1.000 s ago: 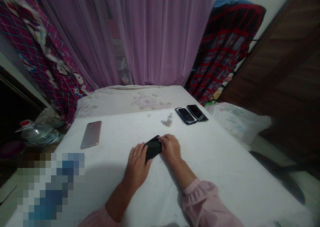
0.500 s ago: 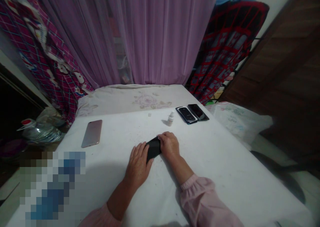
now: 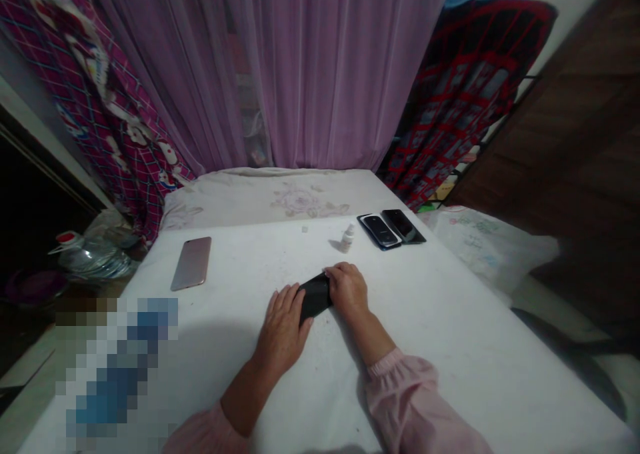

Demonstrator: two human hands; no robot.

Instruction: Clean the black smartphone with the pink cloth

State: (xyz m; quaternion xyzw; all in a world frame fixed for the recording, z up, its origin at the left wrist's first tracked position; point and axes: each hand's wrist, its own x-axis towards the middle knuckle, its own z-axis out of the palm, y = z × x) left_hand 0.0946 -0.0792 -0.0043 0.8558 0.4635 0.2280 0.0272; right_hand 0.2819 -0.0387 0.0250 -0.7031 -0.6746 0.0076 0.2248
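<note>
A black phone (image 3: 316,297) lies at a slant on the white-covered table, its two ends partly hidden under my hands. Across its left end rests my left hand (image 3: 284,324), fingers together on top and thumb along the near edge, holding it. My right hand (image 3: 349,291) is closed at the other end, with thumb and fingertips pinched at the far right corner. Whether anything small sits between those fingertips cannot be made out. Just beyond the right hand stands a small white spray bottle (image 3: 347,239).
A rose-gold phone (image 3: 192,263) lies at the left. Dark phones (image 3: 381,231) lie side by side at the back right, near the table edge. A small pale square (image 3: 305,229) is farther back. Beside the table are a water jug (image 3: 95,254) and a plastic bag (image 3: 490,244).
The whole view has shifted slightly, so everything appears a little farther right. Both hands keep nearly the same hold on the black phone.
</note>
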